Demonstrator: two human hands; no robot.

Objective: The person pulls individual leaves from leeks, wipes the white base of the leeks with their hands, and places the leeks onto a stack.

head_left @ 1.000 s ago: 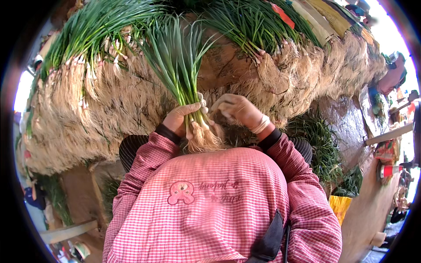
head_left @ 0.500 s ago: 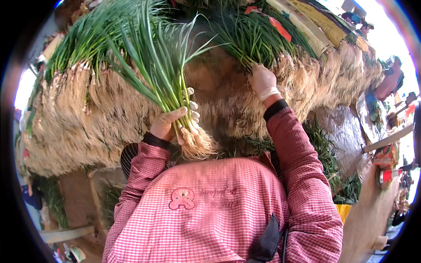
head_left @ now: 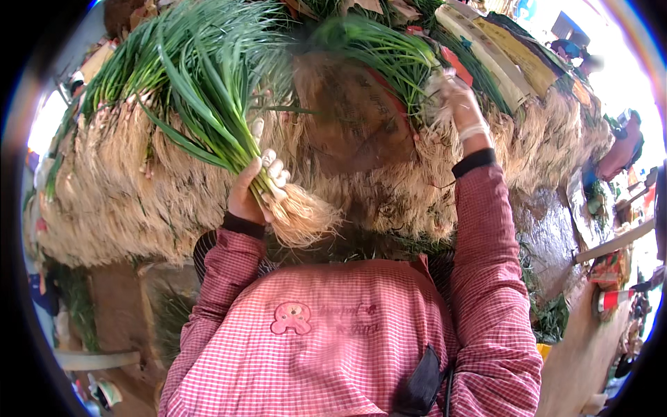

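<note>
1. The left hand (head_left: pixel 244 198) keeps its fingers (head_left: pixel 276 169) closed around the scallion bunch (head_left: pixel 208 118), held above the stacked pile (head_left: pixel 111 201).
2. The right hand (head_left: pixel 462 115) has reached further up the pile, now grasping a second bunch (head_left: pixel 379 48); its grip is blurred.

Held bunch: a bunch of green onions (head_left: pixel 229 132), long green leaves fanning up and to the left above the grip, pale stalks pinched together inside it.
Roots of held bunch: a tan, hairy tuft (head_left: pixel 302 219) sticking out just below and to the right of the grip.
Pose: tilted, leaves high, roots low.
Second bunch: another bunch of green onions (head_left: pixel 379 48), blurred, up and to the right, well apart from the first, its leaves reaching left from its own grip.
</note>
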